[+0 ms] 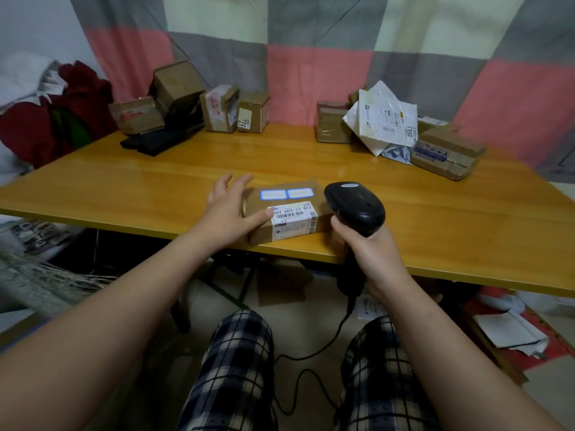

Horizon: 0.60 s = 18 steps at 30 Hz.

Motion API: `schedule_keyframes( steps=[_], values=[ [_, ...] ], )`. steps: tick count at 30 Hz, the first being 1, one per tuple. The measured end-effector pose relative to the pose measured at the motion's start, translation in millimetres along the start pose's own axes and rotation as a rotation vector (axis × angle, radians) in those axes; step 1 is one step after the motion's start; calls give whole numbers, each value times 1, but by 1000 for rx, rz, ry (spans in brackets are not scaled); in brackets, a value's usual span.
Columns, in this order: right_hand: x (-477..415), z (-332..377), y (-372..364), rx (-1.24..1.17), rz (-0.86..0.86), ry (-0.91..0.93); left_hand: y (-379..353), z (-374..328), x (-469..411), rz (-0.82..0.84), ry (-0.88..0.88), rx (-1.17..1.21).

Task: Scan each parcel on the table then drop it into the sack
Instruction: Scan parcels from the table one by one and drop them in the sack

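Note:
A flat brown cardboard parcel (281,209) with a white barcode label lies near the front edge of the wooden table (124,188). My left hand (228,211) rests on the parcel's left side, thumb on the label, fingers spread. My right hand (370,248) grips a black corded barcode scanner (354,203) just right of the parcel. Two blue-lit rectangles glow on the parcel's top. More parcels stand at the back: brown boxes at the back left (217,108) and boxes with a white mailer bag at the back right (385,118). No sack can be made out for certain.
A dark flat item (158,141) lies under the back-left boxes. Red cloth (46,119) is piled left of the table. A checked curtain hangs behind. A woven fabric (37,275) lies on the floor at left; papers and packaging litter the floor at right.

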State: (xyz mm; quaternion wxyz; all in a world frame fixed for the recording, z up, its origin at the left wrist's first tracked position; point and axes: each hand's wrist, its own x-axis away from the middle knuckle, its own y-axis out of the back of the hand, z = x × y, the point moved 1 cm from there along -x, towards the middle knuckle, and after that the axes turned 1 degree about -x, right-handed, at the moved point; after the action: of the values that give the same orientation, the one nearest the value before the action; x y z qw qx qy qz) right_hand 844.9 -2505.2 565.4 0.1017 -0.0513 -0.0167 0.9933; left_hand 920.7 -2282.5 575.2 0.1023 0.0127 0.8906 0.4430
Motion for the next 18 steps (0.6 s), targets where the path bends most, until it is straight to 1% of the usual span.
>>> schedule_keyframes(
  steps=[1, 3, 5, 6, 9, 12, 14, 16, 18],
  values=[
    [1, -2, -1, 11, 4, -3, 1, 2, 2, 51, -2, -15],
    [2, -3, -3, 47, 4, -3, 2, 1, 8, 180, 74, 92],
    [1, -2, -6, 42, 10, -12, 5, 0, 9, 228, 173, 223],
    [0, -1, -8, 18, 20, -28, 7, -2, 8, 234, 194, 246],
    [-3, -1, -15, -73, 43, -91, 8, -10, 9, 229, 164, 326],
    [-3, -9, -18, -19, 4, -53, -1, -14, 14, 217, 106, 539],
    [0, -17, -18, 23, -27, -27, -3, -14, 14, 157, 154, 689],
    [3, -21, -19, 13, -44, -26, -1, -10, 12, 91, 210, 755],
    [5, -23, -20, 4, -37, -1, 0, -4, 7, 64, 216, 791]
  ],
)
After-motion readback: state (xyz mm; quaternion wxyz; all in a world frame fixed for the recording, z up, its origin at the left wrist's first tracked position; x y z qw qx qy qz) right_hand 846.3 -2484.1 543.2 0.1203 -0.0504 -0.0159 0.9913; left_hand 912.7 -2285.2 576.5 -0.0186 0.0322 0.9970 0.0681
